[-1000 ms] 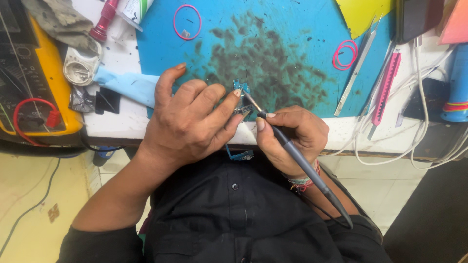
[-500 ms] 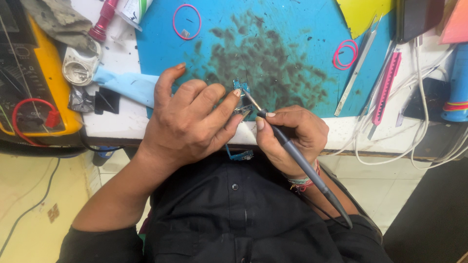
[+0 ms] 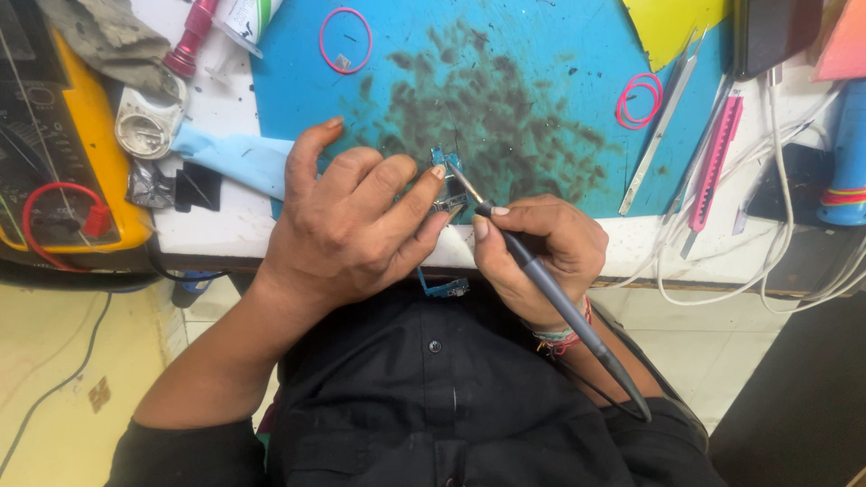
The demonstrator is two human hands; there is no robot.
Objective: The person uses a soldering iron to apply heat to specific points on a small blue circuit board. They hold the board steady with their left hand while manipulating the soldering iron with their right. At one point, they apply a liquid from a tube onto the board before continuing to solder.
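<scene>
At the near edge of the stained blue work mat (image 3: 541, 72), left hand (image 3: 347, 225) pinches a small blue circuit board (image 3: 444, 185), mostly hidden under the fingers. Right hand (image 3: 537, 252) grips a grey soldering iron (image 3: 541, 280) pen-style, tip touching the board. Tweezers (image 3: 661, 122) and pink rubber bands (image 3: 639, 99) lie well apart, further right.

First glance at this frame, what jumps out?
The two hands at the bench edge, centre: the left hand pins a small blue circuit board while the right hand holds a grey soldering iron like a pen, tip on the board. Behind them lies a blue mat with a dark smudged patch in its middle. A yellow meter sits at far left.
</scene>
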